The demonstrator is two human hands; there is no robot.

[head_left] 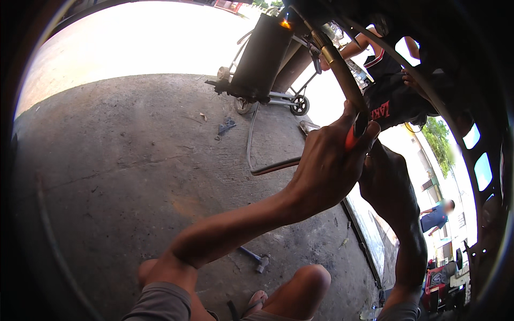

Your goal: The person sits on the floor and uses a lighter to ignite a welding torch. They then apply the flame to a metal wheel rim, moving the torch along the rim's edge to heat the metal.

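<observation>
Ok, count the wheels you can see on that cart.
2: a black wheel at the cart's right end, and a pale one at its left. Others may be hidden behind it.

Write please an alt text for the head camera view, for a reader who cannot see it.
A person's left hand and right hand grip a cutting torch, its small flame burning against a dark metal underside above. Below lie a concrete floor, a hammer and a wheeled cart.

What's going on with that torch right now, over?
Left hand gripping cutting torch, flame lit at tip. Right hand behind it, grip unclear. Hose and hammer on concrete floor.
</observation>
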